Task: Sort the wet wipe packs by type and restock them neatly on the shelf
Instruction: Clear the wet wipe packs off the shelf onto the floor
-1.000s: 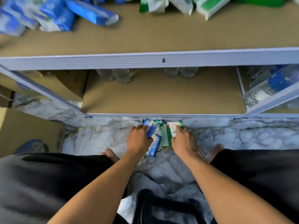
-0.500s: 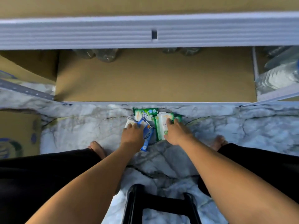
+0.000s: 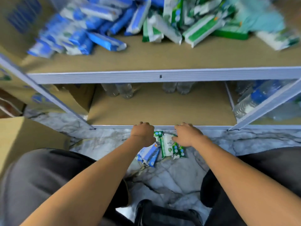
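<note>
Seen from above, a person crouches before a metal shelf unit on a marble floor (image 3: 162, 180). At far left stands a cardboard box (image 3: 24, 139). On the upper shelf (image 3: 146, 61), a blurred heap of blue wipe packs (image 3: 78, 35) lies left of a heap of green wipe packs (image 3: 195, 28). Low down, the left hand (image 3: 143, 132) is curled; whether it grips anything cannot be told. Just beside it on the floor lie a few blue packs (image 3: 149, 154), then green packs (image 3: 169, 145), with the right hand (image 3: 187, 136) resting loose-fingered on them. Water bottles (image 3: 254, 98) sit at right.
</note>
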Demonstrator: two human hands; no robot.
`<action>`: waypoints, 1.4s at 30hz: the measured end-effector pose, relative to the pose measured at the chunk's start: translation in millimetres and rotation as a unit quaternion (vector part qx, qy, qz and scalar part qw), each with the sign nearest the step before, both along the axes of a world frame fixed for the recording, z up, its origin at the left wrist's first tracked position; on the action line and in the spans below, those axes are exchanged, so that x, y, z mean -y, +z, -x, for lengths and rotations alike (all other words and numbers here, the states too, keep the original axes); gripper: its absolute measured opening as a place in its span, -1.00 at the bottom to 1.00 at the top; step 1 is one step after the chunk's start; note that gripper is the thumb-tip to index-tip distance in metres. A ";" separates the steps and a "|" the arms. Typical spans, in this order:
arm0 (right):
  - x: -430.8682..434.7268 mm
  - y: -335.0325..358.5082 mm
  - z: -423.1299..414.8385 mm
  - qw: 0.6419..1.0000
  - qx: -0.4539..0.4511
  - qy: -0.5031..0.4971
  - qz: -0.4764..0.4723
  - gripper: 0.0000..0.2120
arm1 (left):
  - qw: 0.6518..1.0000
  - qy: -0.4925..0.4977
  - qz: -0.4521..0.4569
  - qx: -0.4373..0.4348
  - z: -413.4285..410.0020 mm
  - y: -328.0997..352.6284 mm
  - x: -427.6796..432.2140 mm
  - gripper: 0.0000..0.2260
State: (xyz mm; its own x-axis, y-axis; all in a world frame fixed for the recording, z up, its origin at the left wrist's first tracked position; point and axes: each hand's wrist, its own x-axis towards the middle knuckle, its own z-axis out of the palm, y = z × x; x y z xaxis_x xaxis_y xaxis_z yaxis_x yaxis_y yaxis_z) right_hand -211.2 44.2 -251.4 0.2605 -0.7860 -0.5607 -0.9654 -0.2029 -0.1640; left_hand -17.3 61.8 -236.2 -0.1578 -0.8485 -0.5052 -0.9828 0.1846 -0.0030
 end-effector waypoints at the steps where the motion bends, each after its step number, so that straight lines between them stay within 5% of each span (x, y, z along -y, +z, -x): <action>1: -1.0 16.0 -0.1 1.000 0.005 0.007 0.020 -0.52 | 1.000 -0.004 0.023 -0.001 -0.4 15.1 -1.9 -0.62; 12: 5.3 197.1 -0.8 0.968 0.124 0.041 0.214 -0.59 | 0.946 -0.021 0.308 -0.103 -7.2 166.2 -2.0 -0.81; 16: 33.3 232.0 11.3 0.949 0.158 -0.009 0.272 -0.51 | 0.931 -0.007 0.338 -0.140 -16.0 191.3 28.5 -0.74; 23: 89.5 220.8 12.8 0.953 0.079 -0.062 0.285 -0.39 | 0.928 0.015 0.361 -0.090 -6.8 207.4 98.5 -0.50; 32: 132.6 198.8 13.1 0.960 0.079 -0.065 0.261 -0.27 | 0.947 -0.045 0.317 -0.034 20.6 224.1 157.7 -0.47; 37: 134.0 189.6 32.7 0.905 0.141 -0.116 0.384 -0.59 | 0.924 -0.063 0.376 0.032 17.9 217.7 158.9 -0.54; 42: 121.3 195.2 33.1 0.867 0.220 -0.215 0.392 -0.55 | 0.917 -0.052 0.396 -0.006 28.9 214.0 146.4 -0.61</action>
